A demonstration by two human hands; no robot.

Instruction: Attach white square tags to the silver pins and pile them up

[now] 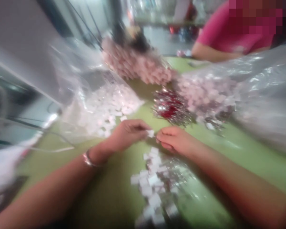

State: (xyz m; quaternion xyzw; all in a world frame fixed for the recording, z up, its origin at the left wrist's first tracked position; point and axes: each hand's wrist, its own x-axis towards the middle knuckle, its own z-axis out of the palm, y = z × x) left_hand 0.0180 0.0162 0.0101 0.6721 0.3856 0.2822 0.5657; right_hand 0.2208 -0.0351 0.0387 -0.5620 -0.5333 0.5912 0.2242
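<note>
My left hand (131, 135), with a bracelet (87, 159) at its wrist, pinches a small white square piece (151, 133) at the fingertips. Just to the right, my right hand (175, 138) has thumb and fingers pressed together, facing the piece; whatever lies between them is too blurred to name. Below both hands, a loose pile of similar white pieces (147, 189) lies on the green table, with thin shiny bits (181, 173) beside it. Beyond my right hand sits a bundle of silvery, thin parts with red in the middle (169, 106).
A clear plastic bag (73, 86) spills white pieces (109, 101) at left. Pink clustered pieces (138, 66) stand at the back; paler ones (205, 92) lie by a large plastic bag (264, 92) at right. A person in a pink top (216, 28) sits across the green table (105, 190).
</note>
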